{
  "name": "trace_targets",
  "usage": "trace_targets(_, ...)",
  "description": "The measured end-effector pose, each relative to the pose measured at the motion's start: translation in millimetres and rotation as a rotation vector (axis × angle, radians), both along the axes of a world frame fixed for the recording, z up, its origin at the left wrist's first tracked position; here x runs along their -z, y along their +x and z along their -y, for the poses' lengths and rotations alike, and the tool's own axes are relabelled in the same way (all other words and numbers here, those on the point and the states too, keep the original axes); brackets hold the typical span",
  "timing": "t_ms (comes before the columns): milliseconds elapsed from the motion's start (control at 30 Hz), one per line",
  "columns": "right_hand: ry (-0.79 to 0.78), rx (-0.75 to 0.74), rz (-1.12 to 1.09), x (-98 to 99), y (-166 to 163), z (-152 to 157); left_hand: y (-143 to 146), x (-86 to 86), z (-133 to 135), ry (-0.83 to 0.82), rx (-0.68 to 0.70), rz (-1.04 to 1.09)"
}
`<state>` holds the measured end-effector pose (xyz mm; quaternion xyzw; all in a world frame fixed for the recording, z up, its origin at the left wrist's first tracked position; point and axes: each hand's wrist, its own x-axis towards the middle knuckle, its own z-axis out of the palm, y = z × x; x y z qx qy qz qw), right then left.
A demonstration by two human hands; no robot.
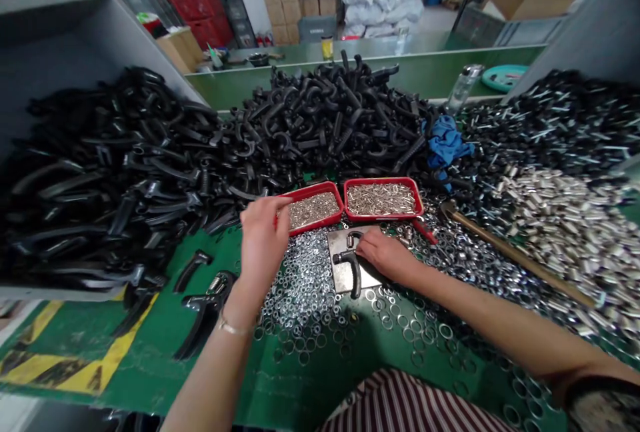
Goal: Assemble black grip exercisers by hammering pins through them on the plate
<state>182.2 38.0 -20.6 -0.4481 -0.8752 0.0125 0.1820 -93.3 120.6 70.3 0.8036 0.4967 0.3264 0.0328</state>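
My left hand (pixel 263 235) is raised at the left end of a red tray (pixel 320 222) of tiny metal pieces. Its fingers are curled and thumb and forefinger come close together; anything between them is too small to make out. My right hand (pixel 387 253) is closed on a black curved handle part (pixel 355 235) with a silver fitting, over a metal plate (pixel 341 280). Another black handle (pixel 355 275) lies on the plate, just below the fingers. Loose silver nuts (pixel 307 272) and rings spread beside the plate.
A second red tray (pixel 383 217) holds small pins. Black handles (pixel 320 119) are heaped behind and left. A hammer (pixel 520 253), silver sleeves (pixel 560 219) and a blue cloth (pixel 447 141) are to the right. An assembled handle piece (pixel 200 325) lies near my left forearm.
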Motion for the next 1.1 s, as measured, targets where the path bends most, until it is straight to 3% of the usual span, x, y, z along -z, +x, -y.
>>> trace_targets(133,-0.019,-0.024,-0.009,2.8,-5,7,11,22.0,-36,-0.263,-0.093,-0.462)
trace_targets(233,-0.098,-0.025,-0.137,-3.5,10,14,17,33.6,-60,-0.437,-0.135,-0.733)
trace_targets(300,-0.112,0.068,-0.223,-11.7,43,22,18,37.1,-67,-0.455,-0.128,-0.77)
trace_targets(367,-0.047,0.274,-0.196,-19.4,95,36,19,38.6,-68,-0.443,-0.11,-0.774)
trace_targets(467,0.044,0.604,0.11,-24.1,178,63,20,39.6,-66,-0.429,-0.099,-0.791)
trace_targets(533,-0.032,0.668,0.276,-21.0,218,79,22,39.4,-65,-0.428,-0.107,-0.799)
trace_targets(633,-0.135,0.66,0.343,-13.4,241,85,25,37.8,-63,-0.419,-0.119,-0.789)
trace_targets(767,-0.18,0.725,0.235,-24.8,234,75,19,39.0,-56,-0.383,-0.15,-0.756)
trace_targets(867,-0.242,0.857,0.051,-52.9,210,74,13,42.6,-51,-0.333,-0.208,-0.615)
trace_targets(933,-0.293,0.929,-0.122,-72.0,181,79,10,42.8,-46,-0.268,-0.233,-0.405)
trace_targets(1000,-0.396,0.836,-0.273,-85.3,147,86,11,39.5,-41,-0.24,-0.201,-0.146)
trace_targets(1100,-0.645,0.53,-0.323,-91.6,98,93,15,31.0,-30,-0.393,-0.02,0.282)
